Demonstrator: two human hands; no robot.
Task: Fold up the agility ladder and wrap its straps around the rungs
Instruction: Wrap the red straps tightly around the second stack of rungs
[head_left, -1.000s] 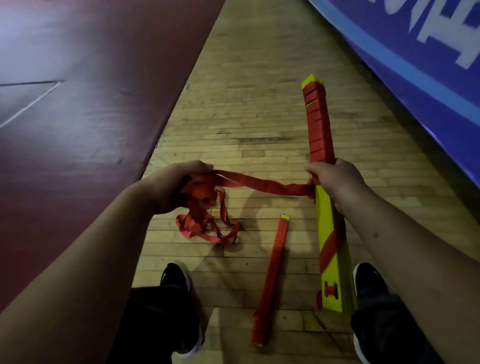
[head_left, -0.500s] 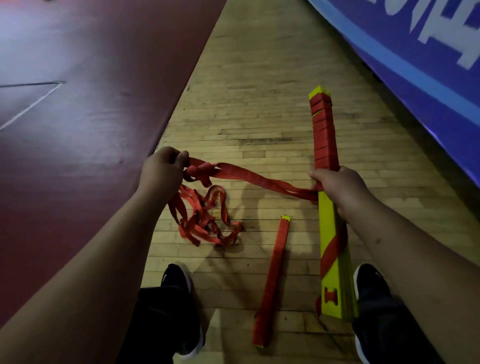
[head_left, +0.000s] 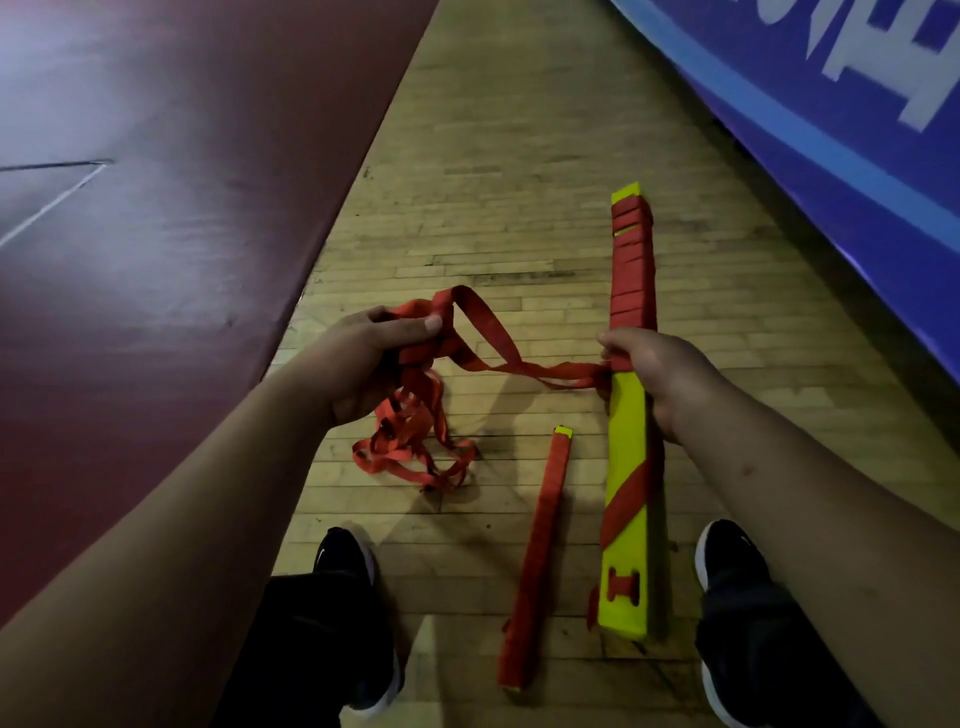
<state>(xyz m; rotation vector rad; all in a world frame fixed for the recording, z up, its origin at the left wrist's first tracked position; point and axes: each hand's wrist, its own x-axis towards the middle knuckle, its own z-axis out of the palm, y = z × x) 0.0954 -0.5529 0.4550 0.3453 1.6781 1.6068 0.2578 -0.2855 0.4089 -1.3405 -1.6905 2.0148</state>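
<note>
The stack of yellow rungs (head_left: 626, 431) stands tilted on the wooden floor (head_left: 519, 156), its lower end down between the person's 2 black shoes, nearer the right shoe (head_left: 727, 556) than the left shoe (head_left: 343, 561); its upper end leans away from the person. Red strap is wound in tight turns (head_left: 631, 270) over the upper part of the stack, and 1 loose diagonal band crosses the yellow lower part.

The right hand (head_left: 660, 369) grips the stack about midway, just below the tight turns, fingers curled round it; the left hand (head_left: 363, 358) is closed round a bunch of the red strap (head_left: 571, 371), thumb on top. From that bunch the strap rises in a loop, then runs across to the stack and meets it at the right hand. Below the left hand the rest of the strap hangs down into a loose tangle (head_left: 400, 447) lying on the floor.

A 2nd bundle (head_left: 537, 545), narrow and fully wrapped in red with yellow showing at both ends, lies flat on the floor between the tangle and the stack, apart from both.

A dark red surface (head_left: 182, 208) covers the floor at the left; a blue banner (head_left: 831, 130) with white lettering runs along the right.
</note>
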